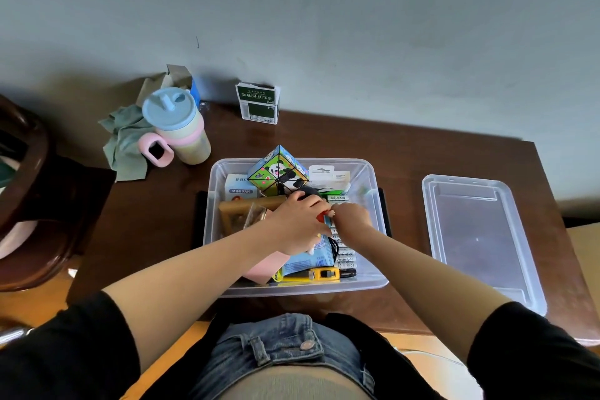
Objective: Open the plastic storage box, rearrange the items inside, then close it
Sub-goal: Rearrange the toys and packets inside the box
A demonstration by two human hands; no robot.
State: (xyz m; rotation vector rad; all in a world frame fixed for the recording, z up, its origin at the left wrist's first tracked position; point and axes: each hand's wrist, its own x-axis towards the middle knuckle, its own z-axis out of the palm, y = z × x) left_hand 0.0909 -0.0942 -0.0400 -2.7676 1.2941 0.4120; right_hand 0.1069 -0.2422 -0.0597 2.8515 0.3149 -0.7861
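Note:
The clear plastic storage box (293, 290) stands open in the middle of the table, full of items. Its clear lid (477, 237) lies flat on the table to the right. Both hands are inside the box. My left hand (297, 224) is curled around a small toy figure (324, 216), whose red part shows between the hands and a white foot below the palm. My right hand (352, 216) is closed at the figure's red end. A panda cube (279, 172) leans at the back, and a yellow utility knife (322, 273) lies at the front.
Also in the box are a mini fan carton (238, 188), a wooden frame (232, 208), battery packs (344, 258), a blue packet (306, 259) and a pink item (266, 267). A lidded cup (181, 127), a green cloth (125, 143) and a green-white carton (258, 104) stand behind. A chair (29, 198) is at the left.

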